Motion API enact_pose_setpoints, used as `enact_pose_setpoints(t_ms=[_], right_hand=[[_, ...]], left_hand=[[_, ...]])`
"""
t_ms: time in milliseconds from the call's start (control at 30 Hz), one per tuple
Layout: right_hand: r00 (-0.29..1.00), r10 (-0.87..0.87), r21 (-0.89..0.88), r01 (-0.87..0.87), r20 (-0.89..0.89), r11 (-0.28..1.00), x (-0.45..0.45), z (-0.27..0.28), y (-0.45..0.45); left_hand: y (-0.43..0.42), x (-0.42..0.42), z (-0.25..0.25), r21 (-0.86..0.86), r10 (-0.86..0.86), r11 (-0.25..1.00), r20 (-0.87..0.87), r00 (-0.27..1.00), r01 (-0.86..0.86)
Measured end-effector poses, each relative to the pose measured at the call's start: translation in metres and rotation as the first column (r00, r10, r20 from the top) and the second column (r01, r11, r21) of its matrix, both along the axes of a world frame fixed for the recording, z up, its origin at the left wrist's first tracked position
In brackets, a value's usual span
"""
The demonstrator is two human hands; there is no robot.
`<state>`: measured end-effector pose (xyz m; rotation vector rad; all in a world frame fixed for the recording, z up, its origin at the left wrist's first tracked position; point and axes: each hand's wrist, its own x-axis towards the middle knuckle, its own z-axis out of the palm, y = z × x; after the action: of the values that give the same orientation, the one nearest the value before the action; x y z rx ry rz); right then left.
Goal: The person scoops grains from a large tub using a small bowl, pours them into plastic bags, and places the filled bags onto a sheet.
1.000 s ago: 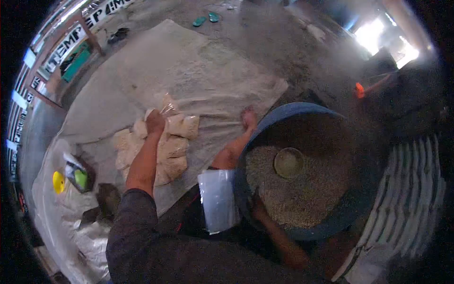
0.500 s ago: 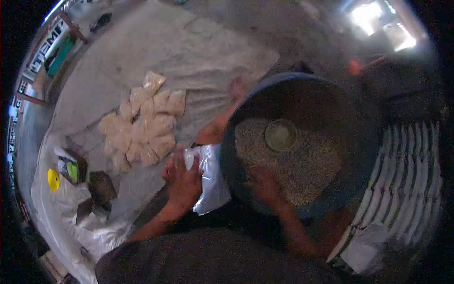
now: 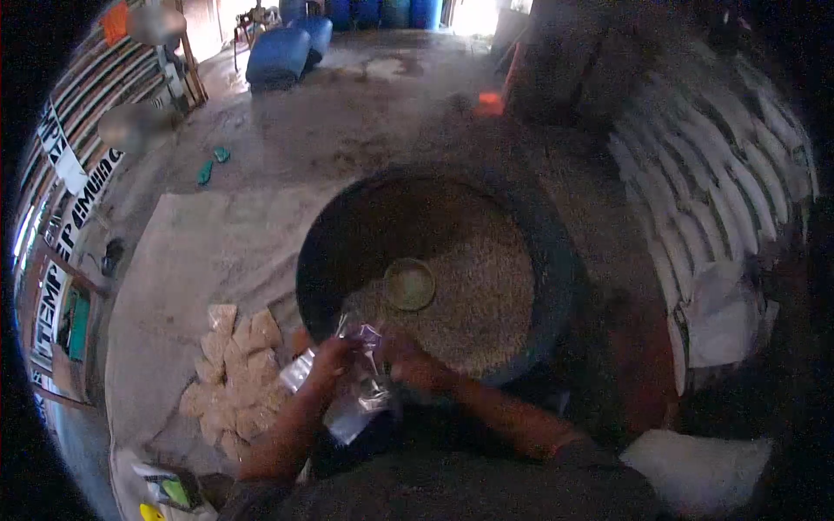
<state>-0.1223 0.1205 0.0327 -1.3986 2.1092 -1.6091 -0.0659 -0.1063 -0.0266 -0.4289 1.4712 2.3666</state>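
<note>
My left hand (image 3: 333,358) is closed on a clear plastic bag (image 3: 363,337) at the near rim of a big round blue tub (image 3: 552,260). My right hand (image 3: 413,363), somewhat blurred, pinches the same bag from the other side. Pale beans or grains (image 3: 478,304) lie in the tub, and a small round bowl (image 3: 409,285) rests on them. Under my hands, shiny plastic bags (image 3: 347,421) lie at my lap. Filled bags (image 3: 239,378) are heaped on the sheet to the left of the tub.
A pale ground sheet (image 3: 208,252) spreads out on the left. Long, whitish wrapped rows (image 3: 712,191) line the right side. Blue barrels (image 3: 280,56) and green sandals (image 3: 206,172) are farther back. A white sack (image 3: 699,473) lies at the lower right.
The view has tilted upward. My left hand has come off the bag stack and now holds a bag. My right hand has left the grains and joined it on that bag.
</note>
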Motion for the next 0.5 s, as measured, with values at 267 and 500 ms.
enact_pose_setpoints(t_ms=[267,500], right_hand=[[0.921,-0.306,0.623,0.095,0.241,0.776,-0.024,-0.030,0.041],[0.309,-0.634,0.469,0.466,0.708,0.751,-0.169,-0.200,-0.012]], left_hand=[[0.022,-0.020,0.017,-0.657,-0.731,0.568,-0.125,0.671,0.497],[0.060,0.025,-0.029,-0.822,-0.360,0.567,-0.191,0.913,0.052]])
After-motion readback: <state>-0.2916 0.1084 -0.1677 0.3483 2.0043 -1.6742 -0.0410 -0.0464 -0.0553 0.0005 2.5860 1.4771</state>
